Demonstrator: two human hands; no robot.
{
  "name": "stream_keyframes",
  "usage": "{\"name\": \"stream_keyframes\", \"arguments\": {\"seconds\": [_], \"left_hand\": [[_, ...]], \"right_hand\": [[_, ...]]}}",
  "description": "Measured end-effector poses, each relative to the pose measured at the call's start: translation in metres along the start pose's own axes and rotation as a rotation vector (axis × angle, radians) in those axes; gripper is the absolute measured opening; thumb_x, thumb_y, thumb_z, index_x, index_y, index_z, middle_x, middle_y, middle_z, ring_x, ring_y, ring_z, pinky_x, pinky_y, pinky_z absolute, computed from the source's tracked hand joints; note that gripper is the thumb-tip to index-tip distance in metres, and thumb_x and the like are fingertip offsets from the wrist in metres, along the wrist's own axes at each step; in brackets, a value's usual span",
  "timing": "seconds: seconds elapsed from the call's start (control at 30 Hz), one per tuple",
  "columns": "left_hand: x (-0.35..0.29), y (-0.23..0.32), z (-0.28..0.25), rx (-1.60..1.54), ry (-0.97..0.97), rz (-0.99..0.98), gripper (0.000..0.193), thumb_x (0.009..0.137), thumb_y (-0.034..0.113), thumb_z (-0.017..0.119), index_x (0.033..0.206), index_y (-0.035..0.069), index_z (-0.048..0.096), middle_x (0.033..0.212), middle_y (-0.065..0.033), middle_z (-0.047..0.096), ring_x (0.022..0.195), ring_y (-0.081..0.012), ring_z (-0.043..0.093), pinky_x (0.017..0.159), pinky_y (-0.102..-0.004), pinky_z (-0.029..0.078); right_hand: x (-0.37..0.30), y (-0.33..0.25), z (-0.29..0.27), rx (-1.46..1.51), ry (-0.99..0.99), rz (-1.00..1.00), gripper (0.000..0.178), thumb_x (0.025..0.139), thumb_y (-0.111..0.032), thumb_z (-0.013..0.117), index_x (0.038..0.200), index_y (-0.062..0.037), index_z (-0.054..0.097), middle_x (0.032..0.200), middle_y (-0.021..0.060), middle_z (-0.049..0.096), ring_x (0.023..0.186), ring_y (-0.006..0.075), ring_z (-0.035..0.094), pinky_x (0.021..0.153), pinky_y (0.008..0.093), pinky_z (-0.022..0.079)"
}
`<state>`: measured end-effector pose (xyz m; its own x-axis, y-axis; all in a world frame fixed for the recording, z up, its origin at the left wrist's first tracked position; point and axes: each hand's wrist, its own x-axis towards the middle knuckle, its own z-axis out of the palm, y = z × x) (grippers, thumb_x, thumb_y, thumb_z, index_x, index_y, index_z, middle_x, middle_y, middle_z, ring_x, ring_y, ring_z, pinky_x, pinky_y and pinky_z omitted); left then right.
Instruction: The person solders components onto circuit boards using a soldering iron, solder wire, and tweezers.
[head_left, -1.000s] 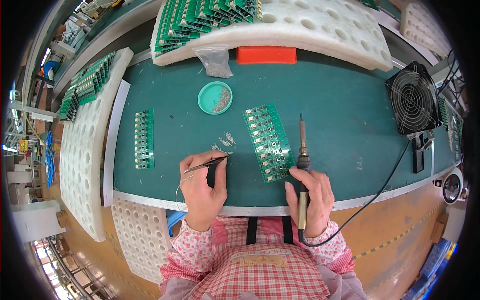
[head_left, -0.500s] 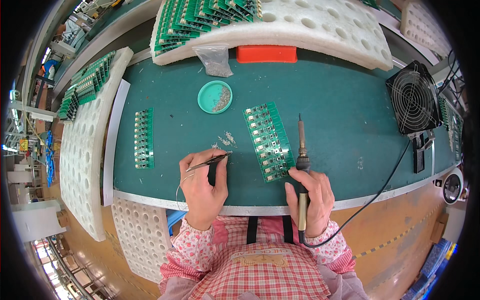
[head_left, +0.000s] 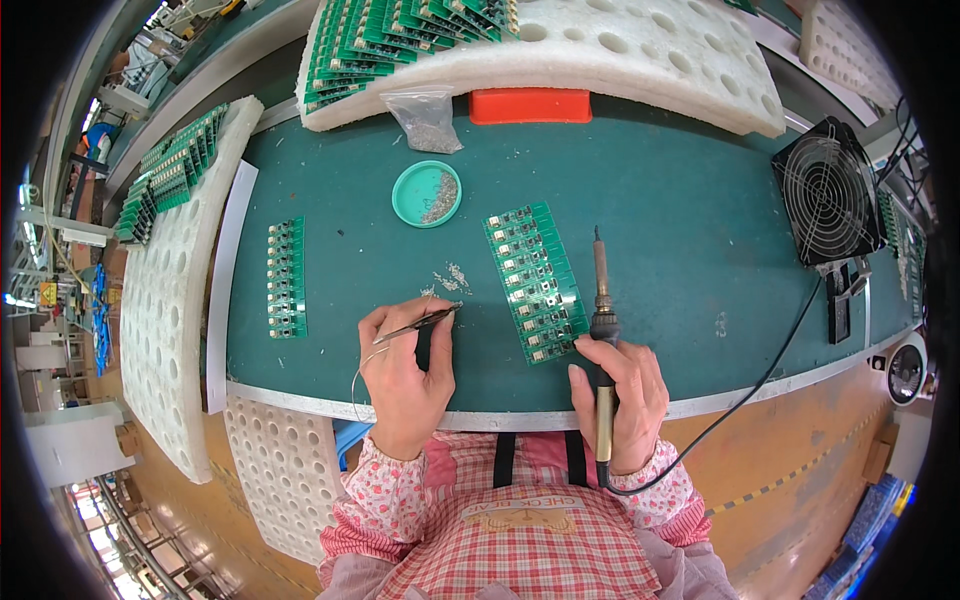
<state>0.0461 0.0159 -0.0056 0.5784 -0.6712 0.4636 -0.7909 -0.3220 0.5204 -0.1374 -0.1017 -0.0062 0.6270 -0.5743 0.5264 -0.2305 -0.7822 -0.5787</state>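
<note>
Dark tweezers sit pinched in my left hand, their tips by a small scatter of tiny pale parts on the green mat. In my right hand is a soldering iron, its bare tip pointing away from me. The thumb and forefinger of that hand are close to the lower right corner of a green circuit board panel. This panel lies slightly tilted and carries a row of white parts. Farther left lies a narrower green board strip. Beyond the scatter stands a round green dish partly filled with tiny parts.
A plastic bag of small parts and a red box stand before a white foam tray holding boards. Another foam tray with boards is at left. A black fan stands right; the iron's cable curves toward it.
Both hands keep almost the same pose, with the tweezers and the soldering iron still held. The view has shifted very slightly; nothing else visibly moved.
</note>
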Motion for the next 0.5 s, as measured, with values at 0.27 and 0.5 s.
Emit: {"name": "stream_keyframes", "arguments": {"seconds": [0.27, 0.5], "left_hand": [[0.001, 0.000, 0.000, 0.018, 0.004, 0.046, 0.012, 0.086, 0.001, 0.070, 0.097, 0.005, 0.067, 0.097, -0.0048, 0.069, 0.090, -0.0288, 0.061, 0.082, -0.0380, 0.048], [0.001, 0.023, 0.002, -0.177, -0.077, 0.004, 0.015, 0.086, -0.005, 0.067, 0.099, 0.002, 0.065, 0.098, -0.0087, 0.068, 0.086, -0.0259, 0.065, 0.077, -0.0329, 0.051]], "right_hand": [[-0.001, 0.001, 0.000, 0.013, 0.018, -0.001, 0.044, 0.075, 0.001, 0.078, 0.116, -0.0044, 0.063, 0.093, 0.0121, 0.063, 0.075, 0.0263, 0.059, 0.067, 0.0361, 0.048], [-0.001, 0.001, -0.002, 0.070, 0.093, 0.037, 0.041, 0.076, 0.002, 0.077, 0.113, -0.0048, 0.063, 0.091, 0.0109, 0.066, 0.076, 0.0271, 0.062, 0.066, 0.0358, 0.051]]}}
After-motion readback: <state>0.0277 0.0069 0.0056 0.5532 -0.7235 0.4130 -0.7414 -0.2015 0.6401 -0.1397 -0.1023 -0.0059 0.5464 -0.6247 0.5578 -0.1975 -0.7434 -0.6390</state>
